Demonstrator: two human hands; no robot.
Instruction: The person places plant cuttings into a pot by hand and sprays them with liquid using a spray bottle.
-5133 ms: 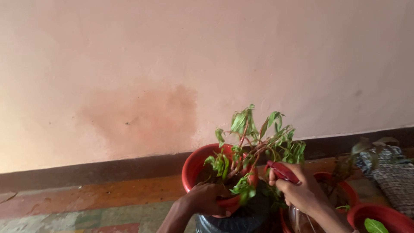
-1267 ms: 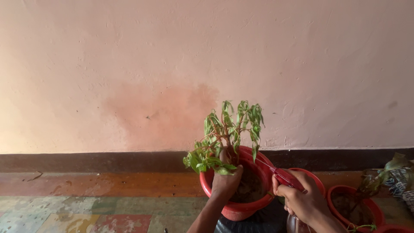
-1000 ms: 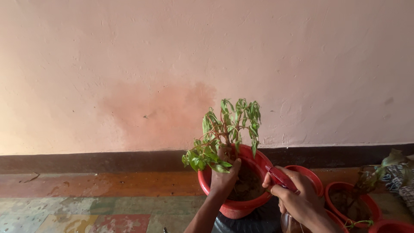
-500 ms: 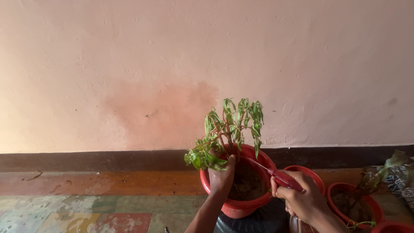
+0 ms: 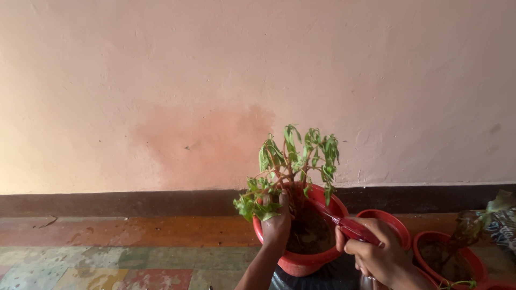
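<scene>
Over the red pot [image 5: 301,263], right-hand [image 5: 379,255] grip shut on red-handled scissors [image 5: 349,225] — blades slanting up-left.

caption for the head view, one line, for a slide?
Left hand steadies a leafy green plant in a red pot while the right hand points a red-handled tool into it.

Floor [image 5: 134,231]: an orange-brown painted strip runs along the dark skirting of the wall, with worn tiles in faded green, yellow and red patches nearer the camera, toward 7 o'clock. Standing at about 5 o'clock: a black rounded object [image 5: 317,274], only partly in view, bearing a red pot [image 5: 301,260] of soil. At 4 o'clock, to its right: a smaller red pot [image 5: 388,223] just beside it, then another red pot [image 5: 430,241] of soil with a wilted plant; whether these rest directly on the floor cannot be told.
</scene>
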